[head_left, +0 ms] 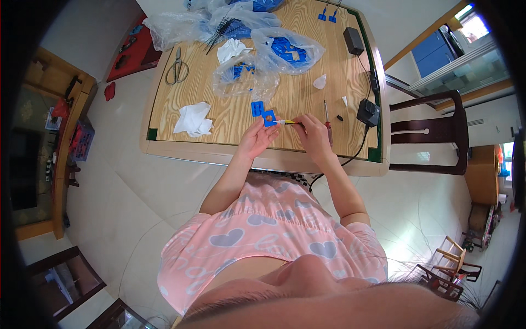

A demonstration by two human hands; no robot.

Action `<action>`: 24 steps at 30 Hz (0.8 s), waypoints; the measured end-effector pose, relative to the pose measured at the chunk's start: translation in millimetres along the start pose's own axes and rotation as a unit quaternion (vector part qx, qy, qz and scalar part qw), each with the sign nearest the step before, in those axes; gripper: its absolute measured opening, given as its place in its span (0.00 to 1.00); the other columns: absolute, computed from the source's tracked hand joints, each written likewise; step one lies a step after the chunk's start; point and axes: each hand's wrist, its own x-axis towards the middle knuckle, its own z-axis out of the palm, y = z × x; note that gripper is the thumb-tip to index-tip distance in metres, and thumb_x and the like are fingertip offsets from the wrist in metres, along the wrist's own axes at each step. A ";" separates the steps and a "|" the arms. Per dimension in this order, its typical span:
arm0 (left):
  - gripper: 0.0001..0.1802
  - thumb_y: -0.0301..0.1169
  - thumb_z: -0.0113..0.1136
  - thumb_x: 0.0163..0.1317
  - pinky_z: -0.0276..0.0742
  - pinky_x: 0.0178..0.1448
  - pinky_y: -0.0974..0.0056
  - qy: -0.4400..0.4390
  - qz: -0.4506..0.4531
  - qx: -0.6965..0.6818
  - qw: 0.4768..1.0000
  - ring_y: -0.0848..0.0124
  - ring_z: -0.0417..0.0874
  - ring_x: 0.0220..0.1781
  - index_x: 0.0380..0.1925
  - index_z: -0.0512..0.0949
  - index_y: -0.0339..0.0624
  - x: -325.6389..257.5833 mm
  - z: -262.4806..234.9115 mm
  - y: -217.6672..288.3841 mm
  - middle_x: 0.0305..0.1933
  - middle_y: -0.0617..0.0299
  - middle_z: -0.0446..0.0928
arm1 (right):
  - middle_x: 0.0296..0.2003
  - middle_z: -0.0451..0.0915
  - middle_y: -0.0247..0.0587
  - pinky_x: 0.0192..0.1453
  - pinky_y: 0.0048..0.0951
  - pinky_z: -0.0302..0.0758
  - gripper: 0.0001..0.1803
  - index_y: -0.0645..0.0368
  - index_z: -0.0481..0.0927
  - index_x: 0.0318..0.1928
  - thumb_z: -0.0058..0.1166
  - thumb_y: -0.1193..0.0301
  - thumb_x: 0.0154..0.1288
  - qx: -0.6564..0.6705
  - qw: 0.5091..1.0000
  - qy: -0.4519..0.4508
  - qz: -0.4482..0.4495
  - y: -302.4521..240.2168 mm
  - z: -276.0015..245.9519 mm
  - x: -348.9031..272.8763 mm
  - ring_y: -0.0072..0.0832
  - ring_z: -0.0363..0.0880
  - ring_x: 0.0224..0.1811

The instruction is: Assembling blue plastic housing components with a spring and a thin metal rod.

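Note:
My left hand (255, 138) pinches a blue square plastic piece (269, 123) with a round hole in it, just above the table's near edge. From the right, my right hand (316, 135) grips a thin yellow and dark stick-like tool (290, 122), its exact kind unclear. The tool's pale tip meets or nearly meets the blue piece's right side. A second blue plastic piece (257, 108), with slots, lies on the table just beyond the left fingers. By the right hand is a screwdriver (327, 118), its red handle partly hidden by that hand.
Clear plastic bags (290, 52) of blue parts crowd the wooden table's (219, 142) far side, with black cable ties (220, 32) among them. Scissors (177, 68) and crumpled tissue (194, 119) are on the left. Black adapters (369, 113) with cords line the right edge, near a chair (430, 131).

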 end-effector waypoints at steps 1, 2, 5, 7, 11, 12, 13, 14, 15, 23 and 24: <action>0.20 0.40 0.46 0.72 0.74 0.62 0.56 0.000 0.000 0.000 1.000 0.63 0.76 0.60 0.59 0.68 0.42 -0.2 0.2 -0.1 0.60 0.54 0.73 | 0.31 0.77 0.46 0.39 0.40 0.74 0.05 0.61 0.77 0.36 0.56 0.74 0.60 0.000 1.000 0.000 0.000 0.8 0.2 -0.3 0.45 0.78 0.35; 0.20 0.40 0.46 0.72 0.74 0.62 0.56 0.003 0.002 0.004 1.000 0.63 0.76 0.60 0.59 0.68 0.42 -0.4 0.4 -0.2 0.60 0.54 0.73 | 0.31 0.77 0.46 0.39 0.40 0.74 0.05 0.61 0.77 0.36 0.56 0.74 0.60 -0.002 1.000 -0.001 -0.004 2.2 0.7 -0.7 0.45 0.78 0.35; 0.20 0.40 0.46 0.72 0.74 0.63 0.55 0.001 0.004 0.005 1.000 0.63 0.76 0.60 0.59 0.68 0.42 -1.2 1.0 0.5 0.60 0.54 0.73 | 0.31 0.77 0.46 0.39 0.40 0.74 0.05 0.61 0.77 0.36 0.56 0.74 0.60 -0.003 1.000 -0.002 -0.006 0.6 -0.4 -0.4 0.45 0.78 0.35; 0.20 0.40 0.46 0.72 0.73 0.63 0.55 -0.003 0.003 0.003 1.000 0.63 0.76 0.60 0.58 0.68 0.42 -1.3 2.8 0.5 0.61 0.54 0.73 | 0.31 0.77 0.46 0.39 0.40 0.74 0.05 0.61 0.77 0.36 0.56 0.74 0.60 -0.003 1.000 -0.001 -0.004 0.8 -0.6 -0.4 0.45 0.78 0.35; 0.20 0.40 0.47 0.72 0.76 0.58 0.59 0.026 0.006 0.024 0.999 0.66 0.78 0.57 0.60 0.68 0.45 -1.3 6.4 -0.7 0.59 0.55 0.75 | 0.30 0.77 0.46 0.37 0.38 0.74 0.05 0.62 0.78 0.36 0.57 0.74 0.60 0.000 1.000 0.012 -0.010 3.7 1.4 -0.6 0.44 0.78 0.33; 0.20 0.40 0.47 0.72 0.76 0.58 0.58 0.024 0.005 0.023 0.999 0.67 0.78 0.57 0.60 0.68 0.45 -1.4 6.5 -0.6 0.59 0.55 0.75 | 0.30 0.77 0.47 0.35 0.36 0.74 0.06 0.62 0.79 0.37 0.58 0.75 0.60 0.008 1.000 0.023 -0.008 3.4 1.9 -0.6 0.43 0.78 0.31; 0.20 0.40 0.47 0.72 0.76 0.58 0.58 0.025 0.005 0.023 0.999 0.67 0.78 0.57 0.60 0.68 0.45 -1.4 5.9 -0.7 0.59 0.55 0.75 | 0.30 0.77 0.47 0.35 0.36 0.74 0.06 0.62 0.79 0.37 0.58 0.75 0.60 0.009 1.000 0.023 -0.008 2.3 2.4 -0.8 0.43 0.78 0.31; 0.20 0.40 0.47 0.72 0.76 0.58 0.59 0.027 0.008 0.025 0.999 0.67 0.78 0.57 0.60 0.68 0.45 -1.4 5.2 -0.9 0.59 0.55 0.74 | 0.30 0.77 0.47 0.35 0.37 0.73 0.05 0.62 0.79 0.37 0.58 0.75 0.60 0.018 1.000 0.018 -0.012 0.4 3.1 -1.1 0.43 0.78 0.32; 0.21 0.40 0.47 0.72 0.75 0.59 0.59 0.029 0.011 0.027 0.999 0.67 0.78 0.57 0.61 0.68 0.45 -1.4 4.5 -1.0 0.59 0.55 0.74 | 0.30 0.77 0.47 0.35 0.37 0.73 0.05 0.62 0.78 0.36 0.58 0.76 0.60 0.027 0.999 0.014 -0.016 -1.1 4.2 -1.1 0.44 0.78 0.32; 0.22 0.40 0.46 0.72 0.75 0.60 0.59 0.016 0.003 0.019 1.000 0.68 0.78 0.57 0.63 0.67 0.46 -1.3 4.5 -0.4 0.60 0.55 0.74 | 0.30 0.77 0.47 0.36 0.38 0.73 0.05 0.62 0.77 0.36 0.58 0.76 0.59 0.010 0.999 -0.005 -0.050 -0.3 13.2 1.6 0.45 0.78 0.33; 0.22 0.40 0.46 0.72 0.75 0.60 0.59 0.026 0.004 0.023 0.999 0.68 0.78 0.57 0.63 0.67 0.46 -1.2 3.8 -0.4 0.60 0.55 0.74 | 0.30 0.77 0.47 0.36 0.38 0.73 0.05 0.62 0.78 0.36 0.58 0.76 0.59 0.008 0.999 -0.002 -0.054 0.0 13.7 2.0 0.45 0.78 0.33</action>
